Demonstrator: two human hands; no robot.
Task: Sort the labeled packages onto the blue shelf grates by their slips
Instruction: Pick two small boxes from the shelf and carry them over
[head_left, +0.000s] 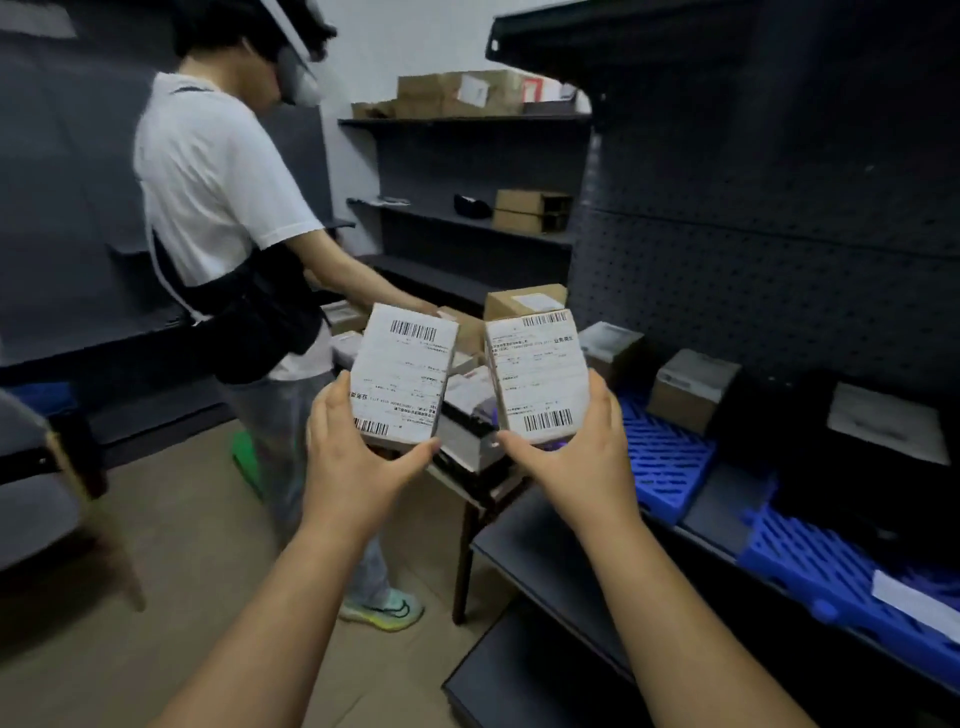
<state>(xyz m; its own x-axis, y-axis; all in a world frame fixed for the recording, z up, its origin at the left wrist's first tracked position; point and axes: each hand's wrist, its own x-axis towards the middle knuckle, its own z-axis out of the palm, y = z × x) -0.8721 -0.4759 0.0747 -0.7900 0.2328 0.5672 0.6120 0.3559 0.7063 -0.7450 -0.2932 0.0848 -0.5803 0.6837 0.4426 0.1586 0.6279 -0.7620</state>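
While another person (218, 182) is bending over the parcel-piled desk (461, 551) just ahead, the left hand (358, 457) is gripping one labeled package (402, 379) and the right hand (576, 452) is gripping a second package (537, 374), slips facing the camera, above that desk; blue shelf grates (662, 462) at right are carrying boxes (691, 387), leaving bare stretches.

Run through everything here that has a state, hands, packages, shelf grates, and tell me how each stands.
left hand: grips a package from below.
left slip-covered cardboard package: held up, slip facing the camera.
right hand: grips a package from below.
right slip-covered cardboard package: held up, slip facing the camera.
blue plastic shelf grate: lying flat, partly loaded.
small brown cardboard box: resting on that grate.
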